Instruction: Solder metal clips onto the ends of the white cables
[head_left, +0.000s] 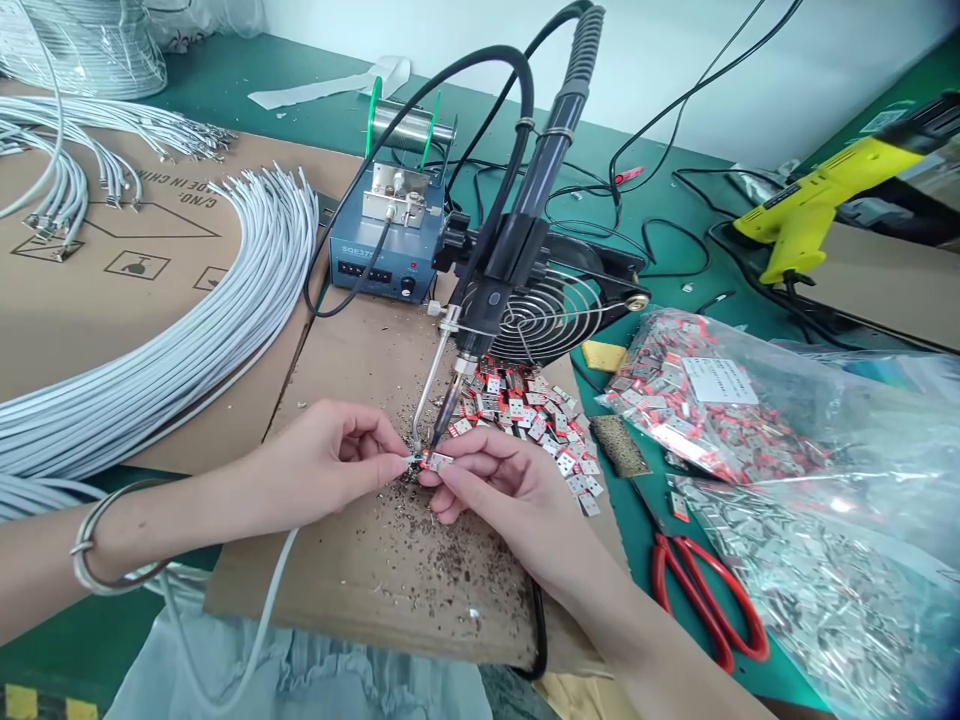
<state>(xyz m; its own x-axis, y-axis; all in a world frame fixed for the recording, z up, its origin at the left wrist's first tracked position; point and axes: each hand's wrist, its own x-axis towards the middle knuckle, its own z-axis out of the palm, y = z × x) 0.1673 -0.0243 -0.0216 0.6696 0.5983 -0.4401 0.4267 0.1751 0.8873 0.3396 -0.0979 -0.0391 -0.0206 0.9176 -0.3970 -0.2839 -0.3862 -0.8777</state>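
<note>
Between thumb and fingers, my left hand [345,455] pinches the end of a white cable [276,580], whose length hangs down below the wrist. My right hand [499,480] is closed on a small USB connector [436,461], metal with some red on it. Cable end and connector meet under the tip of a soldering iron [448,405] clamped in a stand. Beside the iron, a thin metal solder feed tube [429,390] points at the same spot. Fingertips partly hide the joint, so I cannot tell whether the wires are attached.
Loose USB connectors [536,415] lie just behind my right hand. A blue solder feeder [386,250] and a fan [551,315] stand at the back. Bundled white cables [247,330] cover the left. Red-handled scissors [705,590], bags of connectors [720,390] and a yellow heat gun [817,200] are right.
</note>
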